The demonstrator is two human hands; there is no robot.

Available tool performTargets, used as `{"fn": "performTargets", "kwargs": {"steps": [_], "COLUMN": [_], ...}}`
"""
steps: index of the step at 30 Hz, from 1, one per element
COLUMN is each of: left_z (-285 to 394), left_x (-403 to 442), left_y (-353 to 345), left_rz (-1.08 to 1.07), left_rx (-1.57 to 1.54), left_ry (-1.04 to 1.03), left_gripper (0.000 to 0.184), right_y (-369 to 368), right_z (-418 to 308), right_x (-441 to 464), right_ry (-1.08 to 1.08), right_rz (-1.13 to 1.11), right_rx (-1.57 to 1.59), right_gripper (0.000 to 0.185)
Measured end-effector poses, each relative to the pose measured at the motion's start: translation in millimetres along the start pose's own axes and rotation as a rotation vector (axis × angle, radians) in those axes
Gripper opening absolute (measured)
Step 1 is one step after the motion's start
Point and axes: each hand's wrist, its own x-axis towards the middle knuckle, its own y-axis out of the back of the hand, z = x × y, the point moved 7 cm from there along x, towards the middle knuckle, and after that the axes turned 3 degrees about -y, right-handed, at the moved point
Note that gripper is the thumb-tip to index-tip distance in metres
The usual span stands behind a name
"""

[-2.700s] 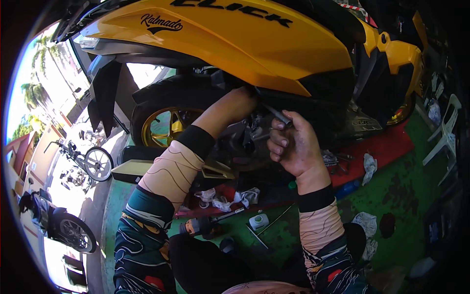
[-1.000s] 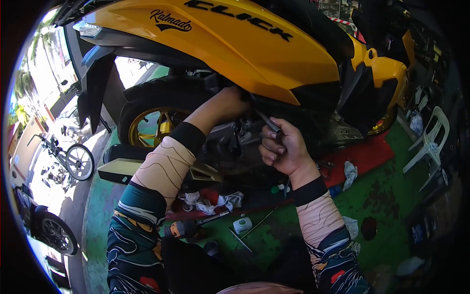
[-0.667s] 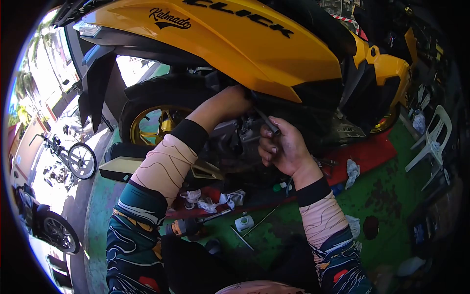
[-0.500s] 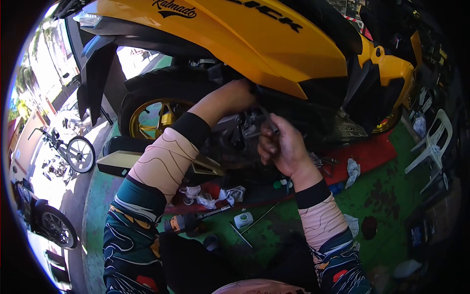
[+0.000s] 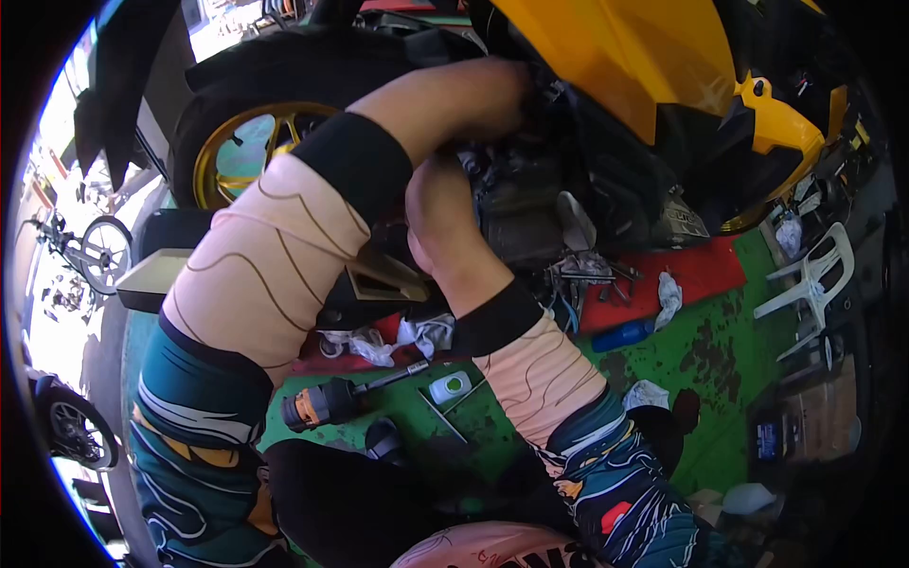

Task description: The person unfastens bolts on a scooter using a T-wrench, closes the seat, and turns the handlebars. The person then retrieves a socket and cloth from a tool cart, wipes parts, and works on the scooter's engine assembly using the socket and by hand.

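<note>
My left hand (image 5: 497, 95) reaches in under the yellow body panel (image 5: 615, 57) of a scooter, above the engine area (image 5: 521, 204). Its fingers disappear into shadow and blur among dark parts. Lower down, my right hand (image 5: 440, 204) is raised beside the engine, close behind my left forearm. That forearm covers the right fingers, so whatever they hold or touch cannot be seen. To the left of both hands is the rear wheel (image 5: 204, 156) with its gold rim.
An orange and black power tool (image 5: 322, 405) with a long socket extension lies on the green floor. Near it are a white bottle (image 5: 450, 386) and a T-handle wrench (image 5: 445, 421). Tools and rags (image 5: 668, 298) lie on a red mat (image 5: 615, 308). A white chair (image 5: 814, 284) stands right.
The view has shifted closer to the scooter. My right hand, which held a dark tube-like piece in plain sight, has moved left behind my left forearm. My left hand remains under the body panel.
</note>
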Motion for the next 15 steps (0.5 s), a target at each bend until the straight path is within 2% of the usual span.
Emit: {"fn": "performTargets", "kwargs": {"steps": [4,5,7,9,10,11,12,13,15], "left_z": [10.9,15.8,16.6,10.2,11.7,34.6,58.3,45.3,-6.1], "left_x": [3.0,-1.1,-4.2,-8.2,-7.3,-17.3,-34.9,-27.5,-18.1], "left_y": [6.0,9.3,10.0,9.1,8.6,27.0,41.7,24.3,22.4], "left_rz": [0.032,0.066,0.119,0.14,0.14,0.005,-0.132,-0.159,0.307], "left_rx": [0.059,0.094,0.093,0.085,0.112,0.032,-0.033,-0.029,-0.108], "left_ry": [-0.132,-0.187,-0.26,-0.323,-0.371,-0.08,0.211,0.179,0.063], "left_gripper": [0.021,0.021,0.021,0.021,0.02,0.025,0.031,0.031,0.023], "right_y": [0.9,1.4,-2.8,4.2,6.7,4.9,5.8,-5.6,3.4], "right_z": [-0.4,-0.6,1.1,26.1,25.2,21.5,17.8,14.2,3.1], "right_x": [11.1,13.8,16.5,38.7,55.7,50.8,45.9,26.2,1.4], "right_ry": [0.13,0.129,0.048,0.009,0.457,0.891,0.538,0.197,0.196], "right_rz": [0.056,0.07,0.031,0.045,0.107,0.171,0.012,-0.143,-0.101], "right_rx": [0.008,0.011,0.017,0.038,-0.315,-0.686,-0.404,-0.105,-0.021], "right_gripper": [0.042,0.042,0.029,0.032,0.029,0.028,0.027,0.029,0.03]}}
